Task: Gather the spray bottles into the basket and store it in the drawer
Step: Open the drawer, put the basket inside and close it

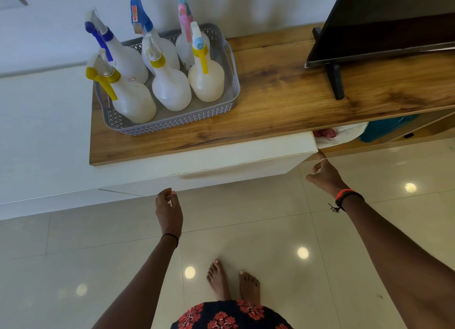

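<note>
A grey perforated basket (187,119) stands on the left end of a wooden cabinet top (283,99). Several white spray bottles stand upright inside it, with yellow (170,82), blue (140,20) and pink (184,16) trigger heads. Below the top is a white drawer front (234,158). My right hand (325,173) points a finger at the drawer front's right corner and touches its edge. My left hand (170,210) hovers just under the drawer's lower edge, fingers loosely curled, holding nothing.
A black flat screen (384,25) on a stand (334,80) occupies the right part of the cabinet top. An open shelf right of the drawer holds white cloth (349,134) and a teal object (386,129). My bare feet (234,282) stand on glossy floor tiles.
</note>
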Motion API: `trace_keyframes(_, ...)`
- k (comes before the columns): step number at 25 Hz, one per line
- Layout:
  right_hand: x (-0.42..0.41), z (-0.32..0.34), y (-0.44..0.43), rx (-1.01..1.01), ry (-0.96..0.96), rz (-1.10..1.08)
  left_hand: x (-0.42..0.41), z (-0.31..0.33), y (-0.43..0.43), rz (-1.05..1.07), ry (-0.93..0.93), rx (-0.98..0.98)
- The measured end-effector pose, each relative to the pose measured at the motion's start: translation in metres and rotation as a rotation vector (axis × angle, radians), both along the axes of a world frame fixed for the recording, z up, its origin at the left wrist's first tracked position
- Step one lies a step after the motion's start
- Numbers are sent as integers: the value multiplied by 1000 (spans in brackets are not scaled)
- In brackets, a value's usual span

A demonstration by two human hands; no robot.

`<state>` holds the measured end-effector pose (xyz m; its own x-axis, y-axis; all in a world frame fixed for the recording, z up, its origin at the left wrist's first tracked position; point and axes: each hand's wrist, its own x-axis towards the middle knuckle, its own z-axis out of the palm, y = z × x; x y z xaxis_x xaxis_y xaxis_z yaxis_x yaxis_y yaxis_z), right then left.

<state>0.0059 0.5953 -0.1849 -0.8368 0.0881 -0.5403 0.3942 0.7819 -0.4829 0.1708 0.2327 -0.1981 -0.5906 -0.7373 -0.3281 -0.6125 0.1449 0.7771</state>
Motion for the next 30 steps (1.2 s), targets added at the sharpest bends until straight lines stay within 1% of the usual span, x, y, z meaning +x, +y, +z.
trace_keyframes(4, -4, 8, 1, 75, -2, 121, -3, 3, 5, -9, 2, -19)
trace_keyframes(7, -4, 15, 7, 116, 2, 166, -2, 9, 8, -48, 22, -46)
trace_keyframes(8, -2, 20, 6, 133, -40, 227, -2, 11, 9, -81, 20, -76)
trace_keyframes(9, 5, 19, 2, 125, -88, 318, -3, 13, 10, -121, 12, -113)
trace_keyframes(10, 18, 13, -8, 66, -129, 374, -3, 16, 10, -167, 11, -148)
trace_keyframes(11, 34, 0, -23, -12, -104, 374, -2, 18, 10, -212, 32, -175)
trace_keyframes(12, 46, -9, -40, -124, -42, 204, -2, 21, 11, -259, 59, -196)
trace_keyframes(14, 50, -15, -68, -271, 97, -301, -3, 25, 3, -359, 70, -266)
trace_keyframes(15, 44, -14, -74, -316, 133, -472, -3, 27, -3, -410, 62, -298)
trace_keyframes(16, 35, -12, -72, -341, 154, -552, -3, 28, -8, -436, 63, -311)
trace_keyframes(18, 19, -5, -62, -393, 198, -649, 0, 28, -16, -427, 55, -295)
trace_keyframes(22, 0, -7, -54, -366, 181, -670, 6, 23, -18, -376, 38, -265)
trace_keyframes(25, -11, -12, -50, -334, 213, -689, 6, 21, -19, -372, 48, -259)
trace_keyframes(28, -10, -16, -46, -380, 263, -726, 0, 19, -22, -376, 50, -256)
trace_keyframes(30, -9, -14, -45, -393, 272, -711, -3, 17, -23, -379, 48, -259)
